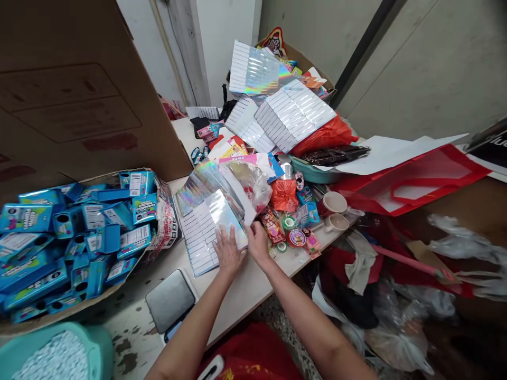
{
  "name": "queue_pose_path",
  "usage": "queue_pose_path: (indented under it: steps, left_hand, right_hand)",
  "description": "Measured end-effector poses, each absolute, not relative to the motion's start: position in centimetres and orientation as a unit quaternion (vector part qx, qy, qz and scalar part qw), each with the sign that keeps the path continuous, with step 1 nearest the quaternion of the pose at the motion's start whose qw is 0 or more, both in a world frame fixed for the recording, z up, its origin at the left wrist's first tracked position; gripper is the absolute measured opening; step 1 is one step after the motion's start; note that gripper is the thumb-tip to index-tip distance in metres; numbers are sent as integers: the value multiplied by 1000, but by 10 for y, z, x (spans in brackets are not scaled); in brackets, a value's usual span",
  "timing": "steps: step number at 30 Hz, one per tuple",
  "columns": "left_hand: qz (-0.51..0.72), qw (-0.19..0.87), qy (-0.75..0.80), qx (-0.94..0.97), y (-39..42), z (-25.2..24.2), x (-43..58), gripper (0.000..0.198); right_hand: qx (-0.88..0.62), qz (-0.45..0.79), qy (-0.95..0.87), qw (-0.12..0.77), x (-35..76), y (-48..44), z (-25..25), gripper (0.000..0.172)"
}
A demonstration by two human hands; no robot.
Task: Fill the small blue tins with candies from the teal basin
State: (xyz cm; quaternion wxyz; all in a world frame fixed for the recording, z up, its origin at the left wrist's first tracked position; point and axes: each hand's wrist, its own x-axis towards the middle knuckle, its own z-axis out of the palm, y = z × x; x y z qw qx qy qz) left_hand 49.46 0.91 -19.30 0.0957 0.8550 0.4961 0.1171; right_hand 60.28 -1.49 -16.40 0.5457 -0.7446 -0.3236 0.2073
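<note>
On the white table lies a sheet of white strip labels (200, 232) with a shiny holographic part. My left hand (229, 250) rests flat on that sheet, fingers spread. Beside it, at the sheet's right edge, my right hand (258, 243) has its fingers curled in a pinch at the corner of the sheets; the fingertips are partly hidden. More shiny holographic sheets (198, 187) are fanned out just behind, against a clear plastic bag (255, 182).
Left stands a carton (164, 227) of blue candy boxes (113, 216), above a teal tub (99, 348) of small pale pieces. A grey case (170, 301) lies near my left forearm. Tape rolls (297, 237), cups (335, 203) and stacked label sheets (295, 113) crowd the right and back.
</note>
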Motion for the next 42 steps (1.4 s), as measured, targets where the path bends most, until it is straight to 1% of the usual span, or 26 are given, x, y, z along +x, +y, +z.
queue_pose_path:
  steps: [3,5,7,10,11,13,15,17,18,19,20,22,24,26,27,29,32,33,36,38,42]
  left_hand:
    - [120,112,500,850,14,-194,494,80]
    - [113,125,506,846,17,-198,490,80]
    - [92,150,507,844,21,-200,482,83]
    - [56,238,485,840,29,-195,470,92]
    - [68,278,483,828,32,-189,466,95]
    - [151,390,491,764,37,-170,461,96]
    - [237,561,475,635,39,-146,463,89]
    - [248,745,399,473,36,-122,472,86]
    - [238,811,354,401,32,-113,478,88]
    - [232,852,320,343,28,-107,484,88]
    - [238,871,304,303,23,-103,488,85]
    - [281,867,315,265,12,-106,488,74]
    - [314,847,339,263,0,-118,473,71]
    - [312,837,354,277,-13,-132,442,72]
    - [298,834,363,288,-20,-137,422,72]
    - [266,820,397,315,-34,-142,376,71]
    - [221,776,463,366,-46,-139,309,64]
    - [206,760,482,384,-48,-137,289,62]
    - [160,730,511,425,-52,-135,241,59]
    - [137,731,507,435,-60,-137,221,56]
    - [115,766,481,412,-93,-149,220,53]
  right_hand:
    - [-733,197,-363,541,596,-13,-143,17]
    - [-722,169,-374,557,601,-12,-124,16]
    - [-706,105,-365,598,615,-13,-100,16]
    - [-660,18,-332,674,644,-22,-58,15]
    - [-645,9,-316,696,652,-27,-45,16]
    - [-607,27,-292,739,664,-38,-21,16]
    - [-568,72,-276,772,665,-50,-4,17]
    - [-537,125,-261,793,655,-62,2,17]
    - [-526,152,-251,798,646,-68,1,18]
    - [-520,178,-238,801,637,-77,-5,19]
    - [-519,203,-224,800,627,-88,-14,21]
    - [-540,259,-196,777,612,-119,-44,27]
    - [-592,326,-181,715,606,-162,-84,36]
    - [-659,442,-217,569,613,-201,-126,48]
    - [-690,452,-236,514,618,-215,-145,44]
    - [-716,440,-306,448,624,-223,-173,32]
    - [-714,380,-426,406,608,-188,-192,27]
    - [-735,343,-435,392,598,-167,-195,26]
    - [-783,276,-414,372,565,-106,-206,29]
    - [-812,240,-393,358,549,-79,-216,30]
    - [-844,221,-358,332,539,-69,-231,11]
